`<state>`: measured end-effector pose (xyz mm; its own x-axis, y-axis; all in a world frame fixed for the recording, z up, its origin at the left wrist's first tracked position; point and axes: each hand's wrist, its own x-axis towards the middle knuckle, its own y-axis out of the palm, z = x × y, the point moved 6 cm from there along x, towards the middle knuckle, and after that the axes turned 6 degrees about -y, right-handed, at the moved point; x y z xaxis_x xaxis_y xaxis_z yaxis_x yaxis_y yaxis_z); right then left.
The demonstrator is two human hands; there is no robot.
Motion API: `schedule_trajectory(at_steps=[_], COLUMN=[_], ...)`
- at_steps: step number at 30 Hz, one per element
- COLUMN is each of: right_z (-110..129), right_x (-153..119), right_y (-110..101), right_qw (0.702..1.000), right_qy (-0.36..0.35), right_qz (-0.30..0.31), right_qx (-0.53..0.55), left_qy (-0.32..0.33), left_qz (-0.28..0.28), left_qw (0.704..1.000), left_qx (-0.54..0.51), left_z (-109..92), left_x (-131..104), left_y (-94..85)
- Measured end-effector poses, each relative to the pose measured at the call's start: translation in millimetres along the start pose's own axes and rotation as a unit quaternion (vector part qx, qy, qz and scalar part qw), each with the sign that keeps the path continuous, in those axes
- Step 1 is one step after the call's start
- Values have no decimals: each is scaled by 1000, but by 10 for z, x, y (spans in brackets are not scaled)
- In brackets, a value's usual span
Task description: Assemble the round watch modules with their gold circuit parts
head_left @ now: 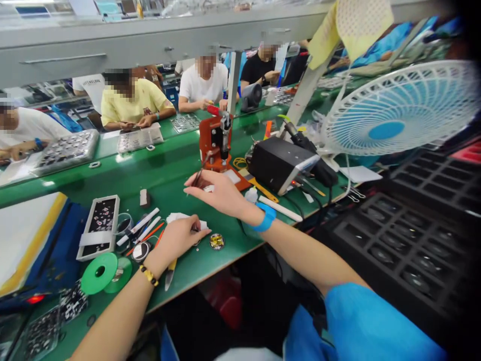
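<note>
My right hand (pixel 216 193) is raised over the green bench in front of the orange toggle press (pixel 216 138). Its fingers are closed around thin dark tweezers (pixel 199 173). My left hand (pixel 178 238) rests lower on the bench, thumb and fingers drawn together beside a crumpled white tissue (pixel 203 224); whatever they grip is hidden. Just right of its fingertips lies a small round watch movement (pixel 217 241) with gold-coloured parts, touched by neither hand. A blade with a yellow handle (pixel 170 276) lies under my left wrist.
On the left are a tray of small parts (pixel 98 220), pens (pixel 145 223), a green spool (pixel 99 273) and a blue box (pixel 67 240). To the right stand a black powered unit (pixel 281 163), a white fan (pixel 398 110) and black compartment trays (pixel 406 245). Several people sit opposite.
</note>
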<state>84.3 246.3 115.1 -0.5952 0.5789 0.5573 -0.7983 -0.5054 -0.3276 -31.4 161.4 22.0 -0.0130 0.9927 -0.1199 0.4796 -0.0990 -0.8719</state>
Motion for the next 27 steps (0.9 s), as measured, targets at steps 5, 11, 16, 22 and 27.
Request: schedule_trajectory(at_steps=[5,11,16,22,27], right_z=[72,-162,-168,-183,-198], right_x=[-799,-1654,-1853,-1973,-2011], right_y=[-291,-280,-190,-187,-149], right_qw=[994,971,963,961,962], right_qy=[77,193,190,171,177], right_qz=[-47,-104,-121,-164,-166], right_qx=[-66,-96,-146,-142,-129], left_qy=[60,176,223,216,204], left_qz=[-93,-79,-1,28,49], left_qw=[991,981,975,976,977], left_qx=[76,18,-9,-10,-25], left_z=[14,-156,-320,-360,-352], left_x=[18,-67,-170,-193,-189], left_y=[-82,-117,57,117,77])
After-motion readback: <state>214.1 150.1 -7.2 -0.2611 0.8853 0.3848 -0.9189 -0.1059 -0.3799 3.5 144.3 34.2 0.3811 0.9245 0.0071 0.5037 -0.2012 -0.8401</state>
